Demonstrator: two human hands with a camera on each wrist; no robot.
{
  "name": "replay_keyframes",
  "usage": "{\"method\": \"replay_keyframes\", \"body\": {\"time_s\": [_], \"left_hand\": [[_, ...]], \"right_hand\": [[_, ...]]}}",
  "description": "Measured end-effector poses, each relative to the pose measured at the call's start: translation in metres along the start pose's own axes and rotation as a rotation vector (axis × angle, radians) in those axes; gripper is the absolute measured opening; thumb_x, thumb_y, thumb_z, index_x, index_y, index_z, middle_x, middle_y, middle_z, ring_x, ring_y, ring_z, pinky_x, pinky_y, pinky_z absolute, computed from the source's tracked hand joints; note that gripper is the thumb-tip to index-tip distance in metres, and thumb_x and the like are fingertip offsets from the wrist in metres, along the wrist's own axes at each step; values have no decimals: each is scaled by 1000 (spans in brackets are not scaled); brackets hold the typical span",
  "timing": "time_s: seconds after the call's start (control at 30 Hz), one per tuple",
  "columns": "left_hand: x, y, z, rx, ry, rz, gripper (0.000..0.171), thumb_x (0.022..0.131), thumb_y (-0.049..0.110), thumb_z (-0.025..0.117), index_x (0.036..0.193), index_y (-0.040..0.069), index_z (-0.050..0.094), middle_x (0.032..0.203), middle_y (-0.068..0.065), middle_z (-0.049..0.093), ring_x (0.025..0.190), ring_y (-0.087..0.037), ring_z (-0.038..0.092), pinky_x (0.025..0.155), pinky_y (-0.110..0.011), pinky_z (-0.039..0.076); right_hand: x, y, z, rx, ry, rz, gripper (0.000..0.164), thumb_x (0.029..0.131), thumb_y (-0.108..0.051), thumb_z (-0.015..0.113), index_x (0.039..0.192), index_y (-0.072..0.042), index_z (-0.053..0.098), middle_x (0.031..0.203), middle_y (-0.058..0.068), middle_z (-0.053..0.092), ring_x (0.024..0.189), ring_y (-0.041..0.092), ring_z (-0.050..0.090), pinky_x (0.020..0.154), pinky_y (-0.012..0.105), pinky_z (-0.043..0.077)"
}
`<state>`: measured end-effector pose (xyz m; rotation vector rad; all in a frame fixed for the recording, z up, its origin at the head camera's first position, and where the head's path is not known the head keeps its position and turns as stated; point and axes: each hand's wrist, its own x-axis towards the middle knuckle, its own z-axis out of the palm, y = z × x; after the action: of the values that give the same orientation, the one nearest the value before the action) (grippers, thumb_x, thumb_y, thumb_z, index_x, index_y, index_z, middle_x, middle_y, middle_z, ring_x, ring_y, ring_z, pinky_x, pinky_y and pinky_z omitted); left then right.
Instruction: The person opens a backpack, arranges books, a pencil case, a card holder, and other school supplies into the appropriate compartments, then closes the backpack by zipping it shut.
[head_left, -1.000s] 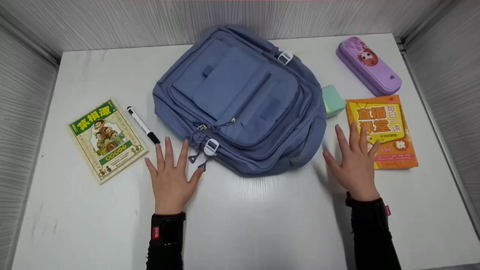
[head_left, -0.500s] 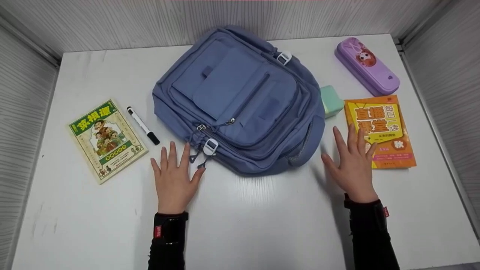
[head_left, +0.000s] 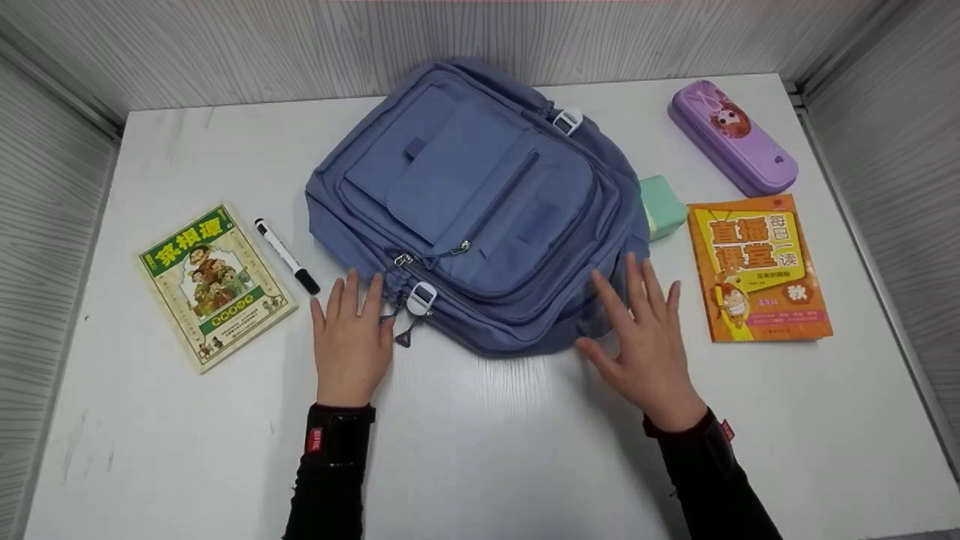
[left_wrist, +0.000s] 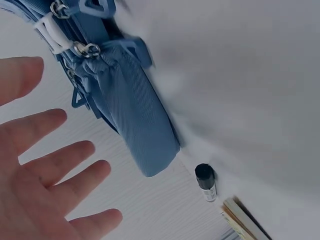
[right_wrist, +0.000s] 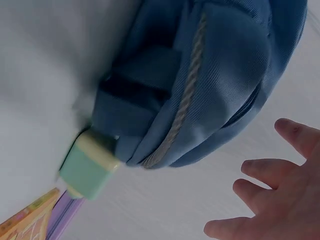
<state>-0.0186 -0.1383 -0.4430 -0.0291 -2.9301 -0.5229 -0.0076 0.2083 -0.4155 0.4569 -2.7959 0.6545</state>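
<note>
A blue backpack (head_left: 465,210) lies on its back on the white table, its zipped front facing up. My left hand (head_left: 351,341), fingers spread, is beside its lower left edge, close to a white buckle (head_left: 422,298) and the zipper pulls. In the left wrist view a gap shows between that hand (left_wrist: 45,170) and the bag. Over the bag's lower right edge reaches my right hand (head_left: 645,345), fingers straight and spread. The right wrist view shows this hand (right_wrist: 280,195) apart from the fabric. Neither hand holds anything.
Left of the backpack lie a green-and-cream book (head_left: 217,285) and a black-and-white marker (head_left: 287,256). To its right are a mint green block (head_left: 663,206), partly hidden by the bag, a purple pencil case (head_left: 735,139) and an orange book (head_left: 761,270). Panelled walls (head_left: 480,37) border the table.
My right hand has moved left, from over the orange book to the backpack's lower right edge. The left hand has shifted slightly right and forward. The bag stays in place.
</note>
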Motion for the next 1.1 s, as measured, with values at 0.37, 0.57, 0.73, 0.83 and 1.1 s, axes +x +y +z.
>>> {"method": "replay_keyframes", "body": {"time_s": [0.37,0.57,0.73,0.83,1.1], "left_hand": [[45,-21,3,53,-143,89,79,85,3,70,154,22,37,162,-18,30,150,-44,27,119,-72,10],[47,-23,7,84,-195,50,81,79,16,81,150,18,43,155,-19,43,145,-43,37,119,-71,13],[42,-20,6,110,-188,39,80,77,20,83,148,15,46,147,-22,51,137,-45,47,118,-69,20],[37,-16,6,126,-176,41,81,76,24,84,147,15,47,142,-24,55,131,-45,52,116,-68,25],[21,-5,6,136,-64,87,74,73,28,87,137,13,55,120,-26,67,102,-47,66,98,-58,48]], "right_hand": [[-6,-37,36,-72,-68,-223,76,84,-39,76,151,-21,44,158,23,35,146,47,30,110,77,22],[-6,-35,41,-103,-87,-220,70,84,-36,77,147,-20,50,158,18,38,146,44,32,111,77,21],[-3,-27,46,-99,-108,-199,60,88,-35,73,143,-19,54,159,15,38,147,40,32,112,76,19],[1,-19,48,-102,-93,-196,57,87,-28,75,139,-18,57,158,15,40,147,38,35,114,74,19],[21,0,43,-106,-77,-184,47,85,-13,74,131,-13,63,155,15,45,145,37,40,114,73,21]]}}
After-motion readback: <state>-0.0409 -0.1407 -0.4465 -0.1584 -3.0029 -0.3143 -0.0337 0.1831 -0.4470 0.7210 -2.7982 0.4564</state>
